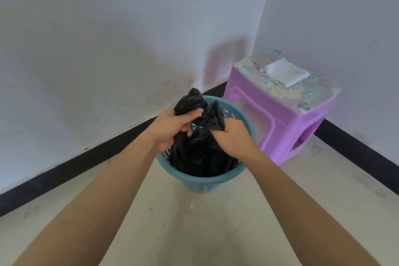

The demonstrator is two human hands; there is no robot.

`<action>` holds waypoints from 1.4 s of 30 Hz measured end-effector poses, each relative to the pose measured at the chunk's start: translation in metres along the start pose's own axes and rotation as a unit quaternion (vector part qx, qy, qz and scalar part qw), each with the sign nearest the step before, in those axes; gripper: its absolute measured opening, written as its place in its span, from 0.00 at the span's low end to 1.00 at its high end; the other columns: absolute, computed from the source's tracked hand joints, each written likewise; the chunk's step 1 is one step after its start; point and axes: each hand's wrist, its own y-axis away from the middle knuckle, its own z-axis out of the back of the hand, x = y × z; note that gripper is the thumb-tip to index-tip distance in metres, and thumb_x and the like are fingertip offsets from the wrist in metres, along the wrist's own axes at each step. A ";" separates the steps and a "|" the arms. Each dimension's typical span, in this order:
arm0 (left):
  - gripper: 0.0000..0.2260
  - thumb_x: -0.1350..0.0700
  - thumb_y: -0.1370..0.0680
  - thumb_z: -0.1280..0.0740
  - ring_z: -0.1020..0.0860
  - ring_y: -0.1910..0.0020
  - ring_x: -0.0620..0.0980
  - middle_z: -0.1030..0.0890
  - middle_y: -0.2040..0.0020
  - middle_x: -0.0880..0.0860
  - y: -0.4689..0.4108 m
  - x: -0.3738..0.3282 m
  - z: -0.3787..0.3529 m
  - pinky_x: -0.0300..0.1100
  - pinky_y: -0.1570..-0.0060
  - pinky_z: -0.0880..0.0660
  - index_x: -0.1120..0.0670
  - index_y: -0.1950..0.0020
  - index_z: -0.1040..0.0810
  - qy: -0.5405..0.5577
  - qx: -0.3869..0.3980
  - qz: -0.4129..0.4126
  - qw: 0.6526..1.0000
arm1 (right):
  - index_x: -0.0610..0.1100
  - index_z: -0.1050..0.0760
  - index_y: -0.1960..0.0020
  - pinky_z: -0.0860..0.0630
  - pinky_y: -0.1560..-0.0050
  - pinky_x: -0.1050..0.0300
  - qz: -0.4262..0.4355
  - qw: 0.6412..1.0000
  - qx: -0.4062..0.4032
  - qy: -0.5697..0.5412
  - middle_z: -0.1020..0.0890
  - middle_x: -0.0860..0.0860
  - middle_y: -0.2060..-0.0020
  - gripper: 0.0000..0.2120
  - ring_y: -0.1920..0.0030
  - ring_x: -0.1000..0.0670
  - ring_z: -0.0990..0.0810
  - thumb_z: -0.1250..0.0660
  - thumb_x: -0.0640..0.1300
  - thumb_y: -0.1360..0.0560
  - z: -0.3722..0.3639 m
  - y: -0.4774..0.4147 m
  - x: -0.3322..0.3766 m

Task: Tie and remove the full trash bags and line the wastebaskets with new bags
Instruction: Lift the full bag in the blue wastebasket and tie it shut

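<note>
The black trash bag [200, 155] sits inside the blue wastebasket [207, 180], its gathered top standing above the rim; the fingers of my left hand [172, 127] are curled tight round one bunched flap over the basket's left side; my right hand [234, 139] grips the other flap over its right side, fingers closed on the plastic, and the two flaps meet between my hands; just right of the wastebasket stands a purple stool [278, 121] with a folded white cloth [285, 72] on top; the basket rests on the tiled floor [194, 233].
</note>
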 end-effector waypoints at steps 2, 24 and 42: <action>0.06 0.56 0.23 0.29 0.35 0.75 0.46 0.36 0.73 0.49 -0.004 -0.004 0.007 0.41 0.66 0.31 0.55 0.58 0.23 0.102 -0.047 -0.026 0.993 | 0.39 0.27 0.64 0.25 0.63 0.49 0.036 0.998 0.030 0.046 0.22 0.44 0.72 0.29 0.70 0.46 0.23 0.39 0.65 0.23 -0.001 0.003 -0.010; 0.14 0.47 0.22 0.32 0.16 0.48 0.46 0.15 0.47 0.51 0.004 0.027 0.020 0.41 0.45 0.24 0.56 0.44 0.20 0.058 -0.073 -0.007 0.996 | 0.47 0.28 0.63 0.26 0.56 0.58 -0.183 0.874 -0.069 -0.445 0.26 0.52 0.72 0.21 0.66 0.52 0.27 0.44 0.58 0.17 0.021 0.002 -0.014; 0.17 0.75 0.25 0.45 0.39 0.72 0.43 0.34 0.71 0.48 0.015 0.000 0.019 0.38 0.69 0.38 0.60 0.42 0.32 0.097 0.036 0.024 0.994 | 0.39 0.27 0.61 0.28 0.67 0.51 0.010 0.999 -0.049 -0.010 0.25 0.45 0.74 0.27 0.72 0.46 0.25 0.50 0.59 0.17 -0.009 0.018 -0.014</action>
